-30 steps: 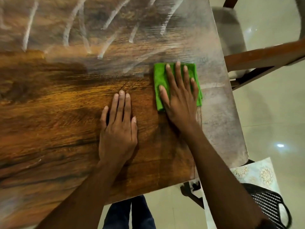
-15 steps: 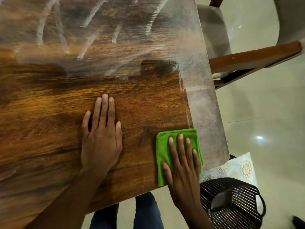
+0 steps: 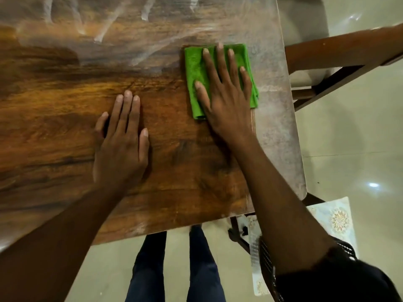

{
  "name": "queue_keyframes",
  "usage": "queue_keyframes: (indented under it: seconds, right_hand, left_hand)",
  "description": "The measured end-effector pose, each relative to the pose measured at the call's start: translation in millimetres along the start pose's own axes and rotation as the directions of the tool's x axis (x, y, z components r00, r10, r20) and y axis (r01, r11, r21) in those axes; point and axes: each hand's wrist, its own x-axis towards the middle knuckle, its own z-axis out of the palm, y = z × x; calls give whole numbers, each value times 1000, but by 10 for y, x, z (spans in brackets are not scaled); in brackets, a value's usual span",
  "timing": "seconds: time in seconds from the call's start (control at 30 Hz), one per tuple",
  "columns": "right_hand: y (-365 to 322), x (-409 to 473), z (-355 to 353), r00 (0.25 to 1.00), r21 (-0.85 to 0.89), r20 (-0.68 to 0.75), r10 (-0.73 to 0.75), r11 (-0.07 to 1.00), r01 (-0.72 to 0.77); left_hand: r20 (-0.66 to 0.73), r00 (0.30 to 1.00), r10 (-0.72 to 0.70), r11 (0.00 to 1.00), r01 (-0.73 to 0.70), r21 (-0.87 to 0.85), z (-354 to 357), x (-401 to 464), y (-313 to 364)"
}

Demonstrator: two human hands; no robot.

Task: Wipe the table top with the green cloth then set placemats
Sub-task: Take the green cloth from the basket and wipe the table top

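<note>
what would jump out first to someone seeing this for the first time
The bright green cloth stands out, pressed flat under the right hand near the table's right edge. The left hand lies flat on bare dark wood beside it. A dusty grey film with pale streaks covers the far part and the right strip.
</note>
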Motion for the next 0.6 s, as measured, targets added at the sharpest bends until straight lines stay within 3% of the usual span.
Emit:
queue_keyframes:
  seconds: [0.1,0.2,0.4,0.47,0.6]
  right_hand:
    - [55,-501,-43,999,-7,32,7,1000,-7]
    - [-189,-1350,-74,986,24,164,27,999,-31]
    - [-516,-2446,-108,940,147,242,-241,967,210]
    - [-273,-2537,-125,957,111,223,-187,980,165]
    - [372,-2413,-216,985,78,166,52,995,-66]
  left_hand:
    - [-18,1000,-3,1000,3,-2,7,5,10]
    - [-39,999,1,1000,0,9,14,-21,32]
    - [-38,999,-1,1000,1,0,32,-8,49]
    - [-37,999,-2,1000,2,-4,34,-5,48]
    - [-40,999,-3,1000,2,-23,27,-7,42]
